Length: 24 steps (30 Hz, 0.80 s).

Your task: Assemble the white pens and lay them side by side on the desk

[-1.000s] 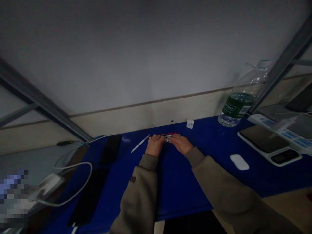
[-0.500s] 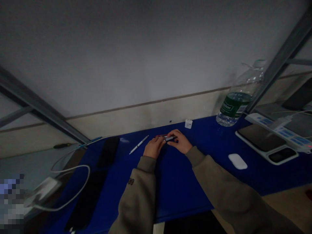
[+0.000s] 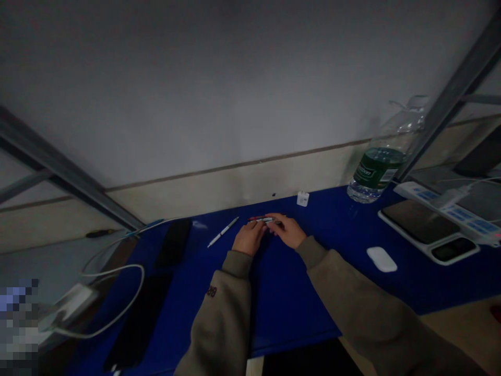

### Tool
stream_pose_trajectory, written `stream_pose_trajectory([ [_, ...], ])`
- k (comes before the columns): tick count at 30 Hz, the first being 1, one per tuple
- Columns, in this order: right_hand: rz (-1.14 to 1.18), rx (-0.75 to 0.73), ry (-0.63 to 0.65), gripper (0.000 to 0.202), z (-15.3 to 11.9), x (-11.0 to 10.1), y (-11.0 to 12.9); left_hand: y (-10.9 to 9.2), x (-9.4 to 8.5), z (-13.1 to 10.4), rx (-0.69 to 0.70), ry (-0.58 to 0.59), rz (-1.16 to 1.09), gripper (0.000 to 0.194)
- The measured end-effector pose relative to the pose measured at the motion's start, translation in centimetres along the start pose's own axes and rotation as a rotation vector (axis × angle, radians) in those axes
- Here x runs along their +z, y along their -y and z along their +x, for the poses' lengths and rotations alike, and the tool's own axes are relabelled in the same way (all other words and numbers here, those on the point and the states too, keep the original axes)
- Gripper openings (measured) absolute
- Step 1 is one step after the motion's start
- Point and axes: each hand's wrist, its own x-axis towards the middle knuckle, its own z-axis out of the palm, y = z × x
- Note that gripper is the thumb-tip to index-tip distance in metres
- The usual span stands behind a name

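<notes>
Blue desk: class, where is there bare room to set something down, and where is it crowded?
Bare blue desk lies between the sleeves and the white mouse. Crowded: by the left hand and right hand holding pens, and around the cable.

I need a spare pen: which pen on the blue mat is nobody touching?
The white pen, lying alone left of the left hand; both hands hold the others.

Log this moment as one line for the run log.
left hand: on pens | right hand: on pens | surface: blue table | nearby: white pen
</notes>
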Motion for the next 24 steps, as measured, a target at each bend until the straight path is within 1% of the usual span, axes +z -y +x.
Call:
stream_pose_trajectory([
  [2,0.031,0.050,0.019,0.032,0.0,0.2,-0.1,-0.4,-0.3,-0.2,-0.015,0.031,-0.053,0.037],
  [3,0.042,0.044,0.021,0.031,0.0,0.2,-0.1,-0.5,-0.4,-0.3,-0.033,0.049,-0.070,0.039],
  [6,0.066,-0.028,-0.002,0.033,-0.1,0.2,0.0,-0.8,-0.7,-0.5,-0.095,0.078,-0.059,0.045],
  [9,0.049,-0.077,-0.006,0.024,-0.1,0.0,0.2,-0.9,-1.0,-0.6,-0.119,0.061,-0.037,0.048],
  [11,0.016,-0.120,-0.012,0.018,0.0,-0.2,0.2,-0.9,-1.2,-0.6,-0.126,0.052,-0.041,0.048],
  [13,-0.005,-0.172,-0.020,0.016,0.2,-0.4,0.0,-0.8,-1.2,-0.6,-0.132,0.057,-0.043,0.048],
  [18,0.067,-0.264,-0.010,0.015,0.5,-1.1,-0.4,-0.5,-0.8,-0.3,-0.152,0.123,-0.035,0.044],
  [20,0.098,-0.257,0.002,0.014,0.4,-1.2,-0.3,-0.5,-0.6,-0.2,-0.157,0.147,-0.019,0.042],
  [22,0.119,-0.202,0.024,0.011,0.3,-1.1,-0.2,-0.5,-0.6,-0.2,-0.171,0.152,0.009,0.041],
  [24,0.142,-0.102,0.024,0.022,0.1,-0.7,-0.2,-0.7,-0.6,-0.1,-0.187,0.139,0.035,0.040],
])
